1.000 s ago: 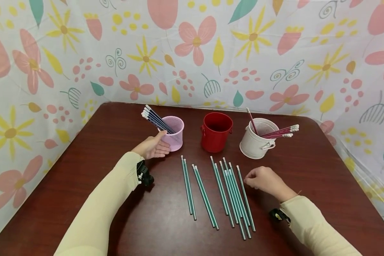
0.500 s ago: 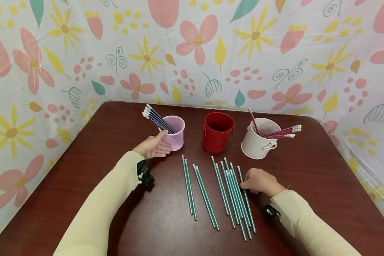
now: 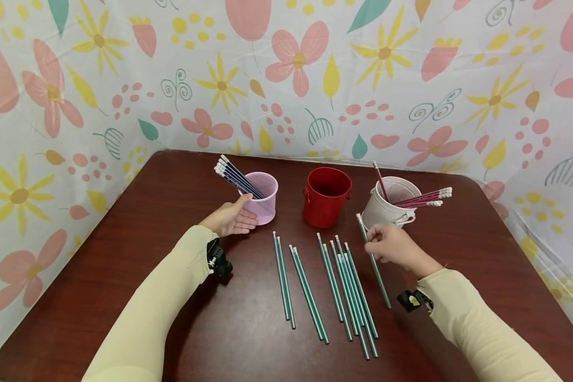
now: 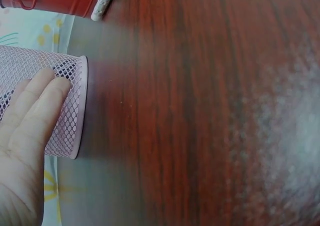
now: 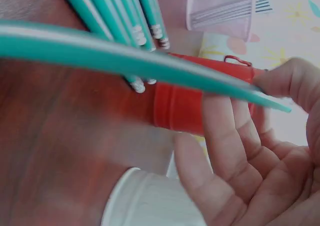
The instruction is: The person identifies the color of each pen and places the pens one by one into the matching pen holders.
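Pink mesh at the left, the wall of a cup [image 3: 266, 208], is touched by the straight, uncurled fingers of the left hand [image 3: 231, 218], and dark blue pencils [image 3: 236, 176] are leaned leftward in the cup. Toward the middle of the desk [image 3: 229, 329], green pencils [image 3: 351, 294] are laid in loose groups, and a red bucket [image 3: 326, 207] is set upright behind them. Farther right, one green pencil [image 3: 380, 281] is pinched between the thumb and fingers of the right hand [image 3: 395, 247], its eraser end slanted up before a white bucket [image 3: 384, 209] where dark pink pencils [image 3: 422, 198] are leaned; whether its lower tip is touching the desk cannot be told.
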A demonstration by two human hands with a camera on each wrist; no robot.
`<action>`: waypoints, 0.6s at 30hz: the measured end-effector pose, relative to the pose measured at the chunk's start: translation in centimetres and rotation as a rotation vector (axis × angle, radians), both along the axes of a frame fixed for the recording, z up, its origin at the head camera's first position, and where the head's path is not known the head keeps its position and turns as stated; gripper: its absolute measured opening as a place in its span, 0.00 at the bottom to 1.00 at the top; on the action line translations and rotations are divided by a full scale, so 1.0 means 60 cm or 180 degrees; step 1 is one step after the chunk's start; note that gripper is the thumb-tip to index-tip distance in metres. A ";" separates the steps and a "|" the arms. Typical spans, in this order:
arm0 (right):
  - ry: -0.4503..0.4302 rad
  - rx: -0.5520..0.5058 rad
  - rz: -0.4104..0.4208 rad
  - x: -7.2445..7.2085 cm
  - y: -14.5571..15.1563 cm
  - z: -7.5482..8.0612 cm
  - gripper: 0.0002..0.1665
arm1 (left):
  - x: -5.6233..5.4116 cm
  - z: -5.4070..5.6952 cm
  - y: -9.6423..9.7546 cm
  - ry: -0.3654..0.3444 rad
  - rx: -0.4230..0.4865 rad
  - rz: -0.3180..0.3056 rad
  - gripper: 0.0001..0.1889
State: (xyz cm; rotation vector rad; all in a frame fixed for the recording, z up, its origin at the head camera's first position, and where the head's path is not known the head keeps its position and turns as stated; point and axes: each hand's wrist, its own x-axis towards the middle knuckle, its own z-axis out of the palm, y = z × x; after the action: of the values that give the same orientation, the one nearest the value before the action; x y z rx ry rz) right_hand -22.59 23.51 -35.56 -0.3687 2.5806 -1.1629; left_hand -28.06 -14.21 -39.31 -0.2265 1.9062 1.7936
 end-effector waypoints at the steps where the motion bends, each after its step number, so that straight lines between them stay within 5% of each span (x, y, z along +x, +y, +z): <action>1: -0.0007 -0.0069 -0.0035 0.000 0.002 0.004 0.10 | 0.000 0.000 0.001 0.0007 -0.0003 -0.0006 0.41; 7: 0.0208 -0.0339 -0.0069 0.002 0.007 0.031 0.27 | 0.000 0.001 0.006 0.0001 0.0004 -0.0003 0.40; 18: 0.1182 -0.0999 -0.0298 -0.006 0.000 0.114 0.23 | 0.003 0.001 0.003 0.0000 0.0014 -0.0020 0.41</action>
State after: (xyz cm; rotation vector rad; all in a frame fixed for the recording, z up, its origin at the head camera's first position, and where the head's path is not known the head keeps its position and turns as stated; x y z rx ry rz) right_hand -22.92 23.54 -28.72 -0.5859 2.7429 -1.6814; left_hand -27.88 -14.05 -39.23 -0.2187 1.9008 1.7936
